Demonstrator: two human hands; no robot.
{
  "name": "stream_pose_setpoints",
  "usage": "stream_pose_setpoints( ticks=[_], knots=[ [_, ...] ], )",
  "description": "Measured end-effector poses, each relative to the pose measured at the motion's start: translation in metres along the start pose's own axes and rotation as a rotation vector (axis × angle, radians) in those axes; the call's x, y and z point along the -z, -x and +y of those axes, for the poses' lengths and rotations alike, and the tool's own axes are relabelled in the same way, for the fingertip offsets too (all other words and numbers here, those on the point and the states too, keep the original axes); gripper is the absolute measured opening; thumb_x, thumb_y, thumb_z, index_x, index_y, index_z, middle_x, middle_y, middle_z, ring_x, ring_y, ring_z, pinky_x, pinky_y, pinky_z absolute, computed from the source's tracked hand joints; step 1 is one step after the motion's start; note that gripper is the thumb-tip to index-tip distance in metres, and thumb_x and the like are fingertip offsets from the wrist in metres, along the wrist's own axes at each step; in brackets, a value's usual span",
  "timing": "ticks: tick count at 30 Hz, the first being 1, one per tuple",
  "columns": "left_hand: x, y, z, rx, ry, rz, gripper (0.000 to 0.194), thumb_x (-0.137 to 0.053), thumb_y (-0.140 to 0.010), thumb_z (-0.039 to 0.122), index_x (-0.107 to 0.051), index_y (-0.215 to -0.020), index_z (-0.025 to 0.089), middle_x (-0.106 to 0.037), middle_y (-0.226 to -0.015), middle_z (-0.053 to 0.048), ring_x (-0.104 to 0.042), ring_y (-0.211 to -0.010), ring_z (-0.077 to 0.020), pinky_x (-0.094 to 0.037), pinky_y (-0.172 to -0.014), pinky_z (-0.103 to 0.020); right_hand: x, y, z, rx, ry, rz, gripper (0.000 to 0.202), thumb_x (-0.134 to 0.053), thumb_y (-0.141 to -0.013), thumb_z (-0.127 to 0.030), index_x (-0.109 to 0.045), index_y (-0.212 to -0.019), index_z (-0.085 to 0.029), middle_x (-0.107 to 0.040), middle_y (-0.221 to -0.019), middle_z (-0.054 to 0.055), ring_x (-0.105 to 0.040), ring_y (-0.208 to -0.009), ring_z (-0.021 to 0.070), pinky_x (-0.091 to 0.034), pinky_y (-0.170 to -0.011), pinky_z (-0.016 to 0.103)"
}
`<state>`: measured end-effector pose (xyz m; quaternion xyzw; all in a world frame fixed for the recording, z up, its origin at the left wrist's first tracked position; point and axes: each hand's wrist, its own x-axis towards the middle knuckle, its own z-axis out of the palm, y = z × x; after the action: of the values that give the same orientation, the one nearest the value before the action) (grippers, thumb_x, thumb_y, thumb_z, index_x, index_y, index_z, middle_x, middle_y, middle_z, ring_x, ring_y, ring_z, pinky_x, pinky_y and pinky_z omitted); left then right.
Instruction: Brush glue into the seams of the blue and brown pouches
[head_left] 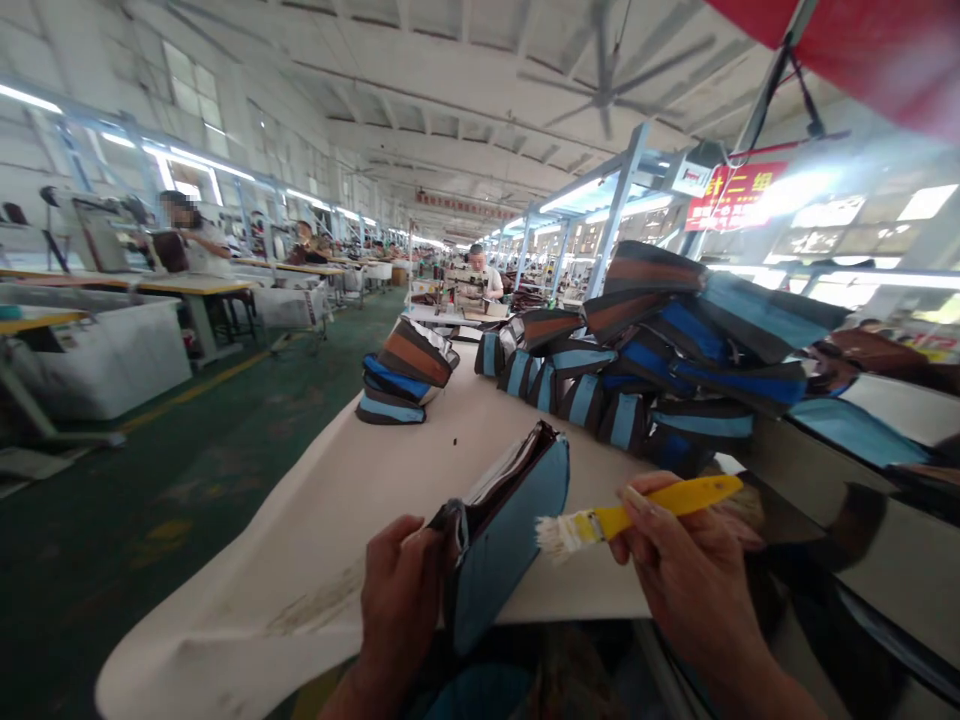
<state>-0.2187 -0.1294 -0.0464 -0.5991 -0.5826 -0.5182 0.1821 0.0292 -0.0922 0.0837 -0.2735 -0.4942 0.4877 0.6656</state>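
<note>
My left hand is closed on the near end of a blue and black bag, which stands on its edge with its dark-trimmed opening and pale lining facing up and left. In my right hand is a paintbrush with a yellow handle, gripped between thumb and fingers. Its whitish bristles point left, just short of the bag's blue side panel. Whether the bristles touch the panel, I cannot tell. The bag's underside and my left fingertips are partly hidden.
The pale tabletop has a rounded left edge. A small stack of similar bags sits at the far left, and a large heap of bags lies at the right. People work at sewing machines beyond; a green aisle floor runs along the left.
</note>
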Motion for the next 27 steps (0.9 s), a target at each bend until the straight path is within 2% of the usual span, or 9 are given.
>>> stream_pose_setpoints(
  ticks=[3, 5, 7, 9, 12, 17, 20, 23, 27],
  knots=[
    [0.012, 0.017, 0.010, 0.004, 0.086, -0.103, 0.027, -0.051, -0.093, 0.025, -0.057, -0.119, 0.019, -0.054, -0.115, -0.011, -0.059, -0.105, -0.0213, -0.055, -0.086, -0.034, -0.002, 0.005, 0.007, -0.007, -0.014, -0.013, 0.013, -0.072, -0.086, -0.029, -0.064, -0.089, -0.019, -0.044, -0.048, -0.008, -0.046, -0.046, 0.0090, -0.044, -0.049, 0.021],
    [0.009, 0.022, 0.016, 0.012, 0.135, -0.179, 0.042, -0.059, -0.089, 0.033, -0.052, -0.127, 0.017, -0.055, -0.118, -0.012, -0.061, -0.105, -0.0225, -0.057, -0.086, -0.034, -0.003, 0.007, 0.013, -0.028, -0.018, -0.026, 0.013, -0.072, -0.086, -0.029, -0.063, -0.089, -0.019, -0.045, -0.048, -0.008, -0.046, -0.046, 0.0086, -0.044, -0.049, 0.021],
    [-0.001, 0.020, 0.020, 0.061, 0.135, -0.169, 0.048, -0.065, -0.085, 0.036, -0.051, -0.127, 0.016, -0.058, -0.115, -0.012, -0.065, -0.097, -0.0216, -0.058, -0.080, -0.032, -0.004, 0.009, 0.019, -0.048, -0.011, -0.063, 0.013, -0.071, -0.087, -0.029, -0.062, -0.089, -0.019, -0.045, -0.048, -0.009, -0.044, -0.044, 0.0077, -0.043, -0.047, 0.020],
    [-0.011, 0.012, 0.023, 0.101, 0.163, -0.163, 0.037, -0.061, -0.089, 0.031, -0.055, -0.123, 0.018, -0.062, -0.107, -0.009, -0.067, -0.090, -0.0188, -0.058, -0.076, -0.029, -0.004, 0.010, 0.023, -0.049, 0.027, -0.109, 0.014, -0.070, -0.088, -0.030, -0.061, -0.088, -0.020, -0.045, -0.047, -0.009, -0.044, -0.043, 0.0073, -0.042, -0.046, 0.019],
    [-0.018, -0.006, 0.030, 0.097, 0.293, -0.240, 0.027, -0.054, -0.093, 0.026, -0.061, -0.119, 0.020, -0.067, -0.097, -0.005, -0.069, -0.085, -0.0159, -0.057, -0.074, -0.024, -0.005, 0.007, 0.023, -0.015, 0.106, -0.125, 0.015, -0.069, -0.090, -0.032, -0.060, -0.090, -0.020, -0.046, -0.046, -0.010, -0.045, -0.042, 0.0078, -0.041, -0.045, 0.019],
    [-0.010, -0.026, 0.049, 0.089, 0.490, -0.301, 0.037, -0.055, -0.091, 0.021, -0.058, -0.128, 0.022, -0.070, -0.115, -0.005, -0.068, -0.101, -0.0176, -0.056, -0.086, -0.026, -0.020, -0.003, 0.017, 0.018, 0.251, -0.181, 0.017, -0.065, -0.092, -0.036, -0.058, -0.089, -0.021, -0.046, -0.049, -0.009, -0.046, -0.043, 0.0095, -0.039, -0.044, 0.021],
    [-0.007, -0.029, 0.057, 0.165, 0.553, -0.341, 0.034, -0.056, -0.090, 0.025, -0.062, -0.124, 0.023, -0.072, -0.111, -0.003, -0.069, -0.097, -0.0176, -0.057, -0.082, -0.025, -0.033, -0.014, 0.016, 0.086, 0.385, -0.208, 0.018, -0.062, -0.091, -0.038, -0.058, -0.085, -0.021, -0.049, -0.051, -0.008, -0.046, -0.044, 0.0104, -0.039, -0.045, 0.023],
    [-0.005, -0.030, 0.059, 0.255, 0.529, -0.343, 0.032, -0.061, -0.089, 0.033, -0.066, -0.118, 0.022, -0.074, -0.103, -0.003, -0.070, -0.092, -0.0186, -0.057, -0.080, -0.026, -0.040, -0.024, 0.013, 0.177, 0.423, -0.112, 0.019, -0.062, -0.090, -0.038, -0.058, -0.084, -0.021, -0.051, -0.053, -0.006, -0.050, -0.046, 0.0120, -0.043, -0.048, 0.025],
    [-0.005, -0.031, 0.056, 0.318, 0.521, -0.367, 0.034, -0.062, -0.088, 0.035, -0.066, -0.120, 0.024, -0.073, -0.108, -0.002, -0.069, -0.097, -0.0187, -0.056, -0.085, -0.026, -0.039, -0.023, 0.004, 0.167, 0.322, -0.015, 0.018, -0.062, -0.090, -0.038, -0.056, -0.084, -0.022, -0.045, -0.049, -0.009, -0.048, -0.043, 0.0119, -0.042, -0.045, 0.024]
  ],
)
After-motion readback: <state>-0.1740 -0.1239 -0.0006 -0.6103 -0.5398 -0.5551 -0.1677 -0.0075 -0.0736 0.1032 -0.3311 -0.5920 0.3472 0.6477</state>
